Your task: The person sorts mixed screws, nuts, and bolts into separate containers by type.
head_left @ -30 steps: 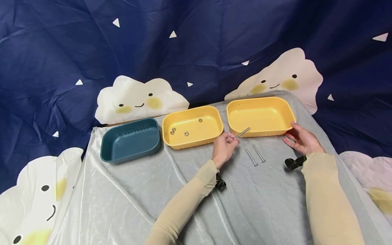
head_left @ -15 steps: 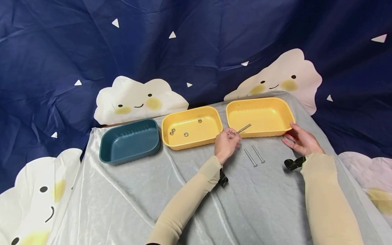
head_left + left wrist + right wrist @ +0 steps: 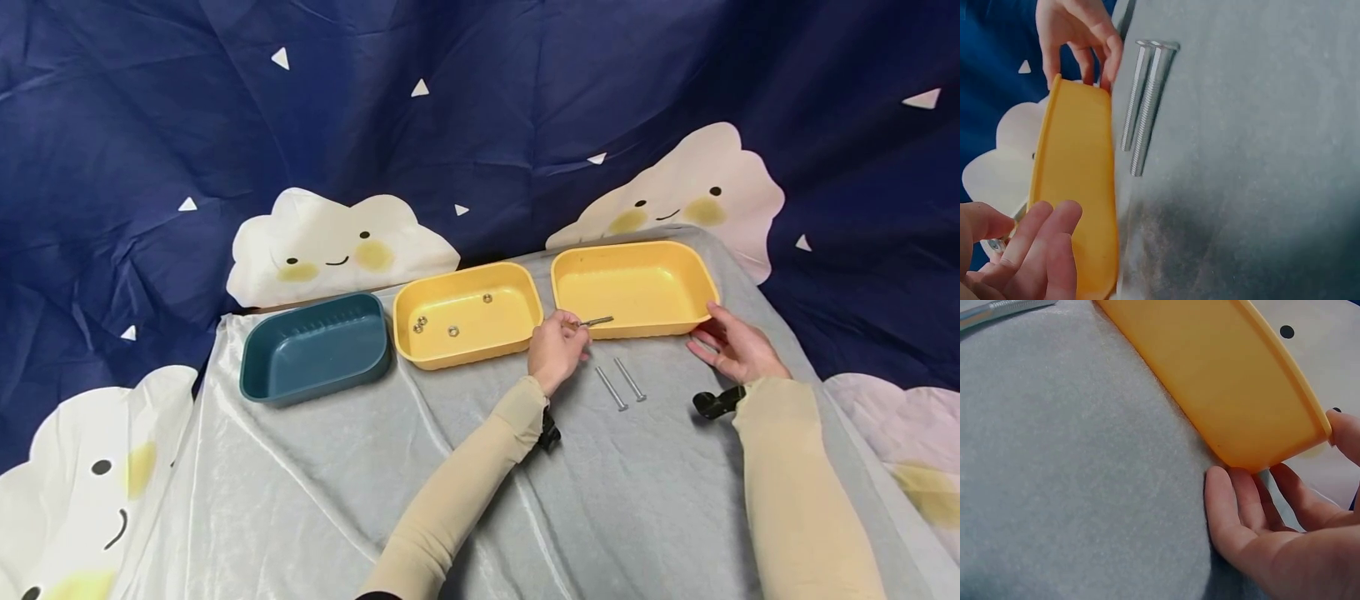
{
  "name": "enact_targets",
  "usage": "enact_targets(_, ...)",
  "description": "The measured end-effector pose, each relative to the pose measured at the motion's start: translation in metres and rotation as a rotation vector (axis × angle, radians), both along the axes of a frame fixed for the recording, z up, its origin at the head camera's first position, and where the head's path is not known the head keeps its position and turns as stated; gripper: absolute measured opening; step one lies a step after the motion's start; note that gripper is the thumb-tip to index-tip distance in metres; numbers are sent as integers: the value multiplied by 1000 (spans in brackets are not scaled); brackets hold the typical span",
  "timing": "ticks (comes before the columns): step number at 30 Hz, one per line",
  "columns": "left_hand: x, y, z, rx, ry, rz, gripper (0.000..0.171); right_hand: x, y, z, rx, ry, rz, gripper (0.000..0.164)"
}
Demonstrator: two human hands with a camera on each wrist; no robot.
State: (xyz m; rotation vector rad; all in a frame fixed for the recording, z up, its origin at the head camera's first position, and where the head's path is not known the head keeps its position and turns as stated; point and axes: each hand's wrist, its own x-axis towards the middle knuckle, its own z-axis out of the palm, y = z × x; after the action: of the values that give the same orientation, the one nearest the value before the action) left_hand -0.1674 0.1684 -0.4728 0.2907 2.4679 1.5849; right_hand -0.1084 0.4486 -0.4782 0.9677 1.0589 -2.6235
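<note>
My left hand (image 3: 555, 354) pinches a metal bolt (image 3: 598, 321) between thumb and fingers. The shank points right, over the near rim of the right yellow bin (image 3: 637, 332); in the left wrist view the bolt's head (image 3: 996, 245) shows by the thumb. At that bin's near right corner, my right hand (image 3: 738, 343) grips it, thumb at the rim and fingers against the lower wall, as the right wrist view shows. Two more bolts (image 3: 630, 380) lie side by side on the grey cloth between the hands.
A second yellow bin (image 3: 472, 357) stands left of the left hand, with several nuts (image 3: 453, 332) in it. Farther left is a dark teal bin (image 3: 315, 392). Grey cloth (image 3: 637, 500) covers the table; a blue cloud-patterned curtain (image 3: 495, 108) hangs behind.
The left hand has shifted slightly right, and the bolt in it has swung from a steep slant to nearly level in the head view. My right hand stays at the bin's corner.
</note>
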Motion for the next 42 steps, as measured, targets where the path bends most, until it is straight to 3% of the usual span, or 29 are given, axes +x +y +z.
enact_targets(8,-2,0,-3,-36,23,-7,6,0,0,-2,3,13,13,23)
enact_targets(20,-1,1,-6,-6,-39,-1,9,1,0,-2,4,8,11,23)
enact_targets(30,-1,0,-11,44,-35,1,34,1,0,-2,3,19,18,21)
enact_targets(39,0,-3,-13,37,16,20,31,0,0,1,27,-9,7,26)
enact_targets(42,1,-2,-13,74,-6,-18,25,0,1,1,33,-13,6,27)
